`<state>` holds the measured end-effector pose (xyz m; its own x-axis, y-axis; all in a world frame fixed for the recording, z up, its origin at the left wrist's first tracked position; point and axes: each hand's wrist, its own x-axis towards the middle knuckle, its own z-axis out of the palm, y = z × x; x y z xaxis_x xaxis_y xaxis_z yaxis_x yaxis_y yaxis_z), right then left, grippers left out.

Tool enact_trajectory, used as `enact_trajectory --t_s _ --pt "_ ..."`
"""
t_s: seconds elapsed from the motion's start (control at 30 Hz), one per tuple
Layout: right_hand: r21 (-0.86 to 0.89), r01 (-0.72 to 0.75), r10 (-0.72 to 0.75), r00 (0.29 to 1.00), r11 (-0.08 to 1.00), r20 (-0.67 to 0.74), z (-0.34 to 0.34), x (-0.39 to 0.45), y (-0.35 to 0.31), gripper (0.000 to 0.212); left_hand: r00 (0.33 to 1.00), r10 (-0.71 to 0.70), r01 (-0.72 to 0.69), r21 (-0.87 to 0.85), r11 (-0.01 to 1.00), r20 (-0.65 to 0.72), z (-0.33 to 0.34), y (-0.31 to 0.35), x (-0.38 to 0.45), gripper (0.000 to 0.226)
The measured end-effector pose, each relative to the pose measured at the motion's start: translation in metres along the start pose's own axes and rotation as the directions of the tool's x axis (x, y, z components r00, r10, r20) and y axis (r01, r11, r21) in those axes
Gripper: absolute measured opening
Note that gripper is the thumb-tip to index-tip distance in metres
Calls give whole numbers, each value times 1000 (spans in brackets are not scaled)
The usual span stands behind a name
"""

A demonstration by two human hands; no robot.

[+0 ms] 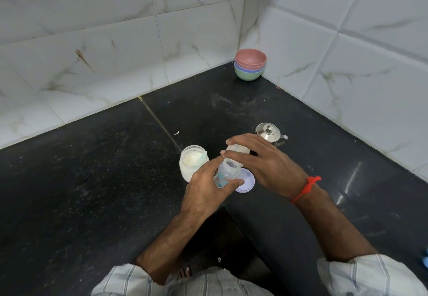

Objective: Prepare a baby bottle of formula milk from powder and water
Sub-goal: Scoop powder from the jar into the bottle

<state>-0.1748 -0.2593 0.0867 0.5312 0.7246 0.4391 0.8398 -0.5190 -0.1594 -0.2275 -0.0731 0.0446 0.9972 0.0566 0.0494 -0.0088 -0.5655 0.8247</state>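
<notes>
My left hand (209,187) grips a small clear baby bottle (228,173) with coloured print, tilted over the black counter; its mouth is open. My right hand (261,163) holds a translucent whitish bottle cap (238,151) just above and behind the bottle's mouth, fingers curled over it. To the left stands an open glass jar of white formula powder (193,163) with a pale blue scoop (201,156) resting in it. A lilac lid (246,182) lies flat under the bottle.
A small steel kettle with a lid (269,133) stands behind my right hand. A stack of pink, blue and green bowls (250,65) sits in the tiled corner. The counter's inner edge (231,214) drops away just below my hands.
</notes>
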Motion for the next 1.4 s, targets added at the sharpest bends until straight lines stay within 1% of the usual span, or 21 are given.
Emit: enact_trajectory --t_s 0.23,0.33,0.5,0.6,0.77,1.03,1.17,1.27,1.4 --pt "34 -1 0 1000 999 29 -8 1 -5 51 1000 5 -4 -17 1000 10 -1 1 0 70" --pt "90 -48 44 998 995 53 -12 -1 -8 54 1000 15 -14 -28 1000 18 -2 1 1 68" --pt "120 -69 59 995 990 87 -12 2 -7 51 1000 15 -15 -16 1000 6 -2 4 2 68" --pt "124 -69 63 997 990 48 -11 2 -6 46 1000 -5 5 -7 1000 1 -2 7 4 70" --pt "119 -42 36 998 992 49 -6 4 -3 56 1000 -21 21 -8 1000 5 -2 9 6 72" --pt "115 -35 31 999 993 39 -8 7 -5 53 999 -35 35 -3 999 7 -2 10 7 72" --pt "122 -33 34 999 992 -13 -12 7 -10 50 1000 -13 13 -23 1000 16 -3 10 6 70" --pt "128 -30 32 999 991 -17 -12 8 -12 49 1000 -23 23 -22 999 17 -4 11 6 70" --pt "143 -58 65 997 988 -42 -12 6 -13 49 1000 -12 12 -22 1000 18 -4 12 7 70"
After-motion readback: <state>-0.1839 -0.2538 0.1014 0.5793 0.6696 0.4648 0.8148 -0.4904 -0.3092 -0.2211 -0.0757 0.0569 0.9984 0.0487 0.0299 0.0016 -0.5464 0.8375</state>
